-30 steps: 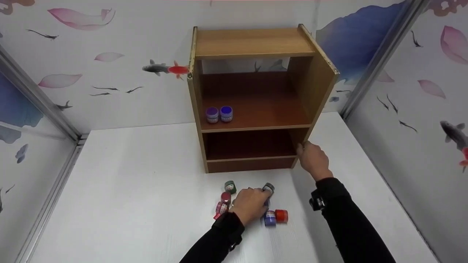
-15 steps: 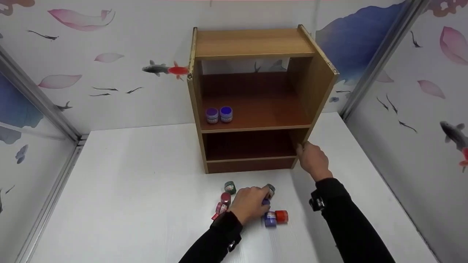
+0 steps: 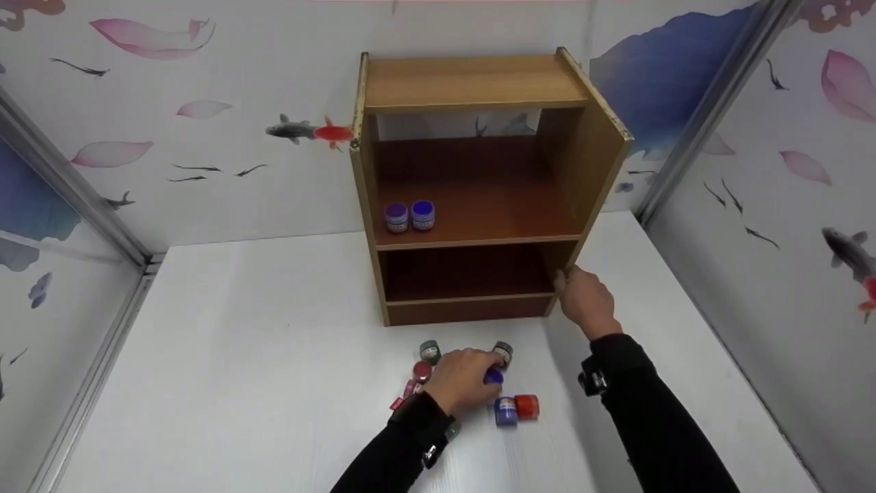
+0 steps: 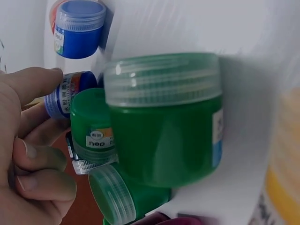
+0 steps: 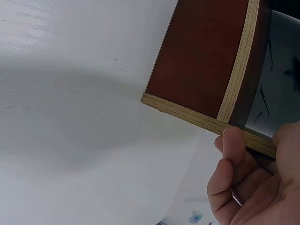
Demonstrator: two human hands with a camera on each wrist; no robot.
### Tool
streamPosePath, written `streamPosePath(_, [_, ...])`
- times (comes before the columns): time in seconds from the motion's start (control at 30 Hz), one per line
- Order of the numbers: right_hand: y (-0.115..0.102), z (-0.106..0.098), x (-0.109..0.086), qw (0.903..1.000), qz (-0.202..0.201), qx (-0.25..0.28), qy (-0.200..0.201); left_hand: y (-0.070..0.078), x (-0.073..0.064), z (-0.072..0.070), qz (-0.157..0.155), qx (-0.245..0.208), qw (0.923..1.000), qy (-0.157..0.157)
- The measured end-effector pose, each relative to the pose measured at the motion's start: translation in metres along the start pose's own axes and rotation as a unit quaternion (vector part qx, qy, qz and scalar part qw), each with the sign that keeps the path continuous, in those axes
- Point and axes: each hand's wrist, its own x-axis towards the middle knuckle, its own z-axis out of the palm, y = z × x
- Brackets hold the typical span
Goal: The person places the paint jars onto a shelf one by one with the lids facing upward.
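My left hand (image 3: 464, 380) is low over a cluster of small paint jars on the white table. Its thumb and fingers pinch a blue paint jar (image 4: 70, 93), which lies tilted in the left wrist view. Just beyond the fingertips is a dark-capped jar (image 3: 503, 352). Several green jars (image 4: 164, 126) crowd beside the hand, one very near the wrist camera. My right hand (image 3: 587, 301) grips the lower right side panel (image 5: 187, 115) of a wooden shelf unit (image 3: 475, 82), fingers curled at its front edge. Part of the cluster is hidden under the left hand.
Two purple-blue jars (image 3: 410, 216) stand at the left of the shelf's middle level. Nearer me lie another blue jar (image 3: 506, 411) and a red-orange jar (image 3: 527, 406). Left of the hand are a green jar (image 3: 430, 352) and a dark red jar (image 3: 421, 372). Patterned walls enclose the table.
My left hand has shifted slightly from the dark-capped jar toward the blue jar, now between its fingers. A green jar shows beside the left wrist. My right hand keeps its grip on the panel.
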Motion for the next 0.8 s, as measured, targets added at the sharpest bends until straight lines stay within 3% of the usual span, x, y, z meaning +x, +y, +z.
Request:
streamPosePath(0.27, [0.0009, -0.0005, -0.0010, 1.0000, -0.009, -0.001, 0.003, -0.0034, -0.0019, -0.0023, 0.002, -0.015, 0.9995, -0.029])
streamPosePath(0.6, [0.0018, -0.0009, -0.0003, 0.9998, -0.015, -0.003, 0.011, -0.0061, -0.0003, -0.0066, 0.007, -0.028, 0.9990, -0.035])
streamPosePath(0.8, [0.0021, -0.0009, 0.0005, 0.9999, -0.012, -0.004, 0.004, -0.0062, -0.0009, -0.0096, -0.002, -0.061, 0.9974, -0.038])
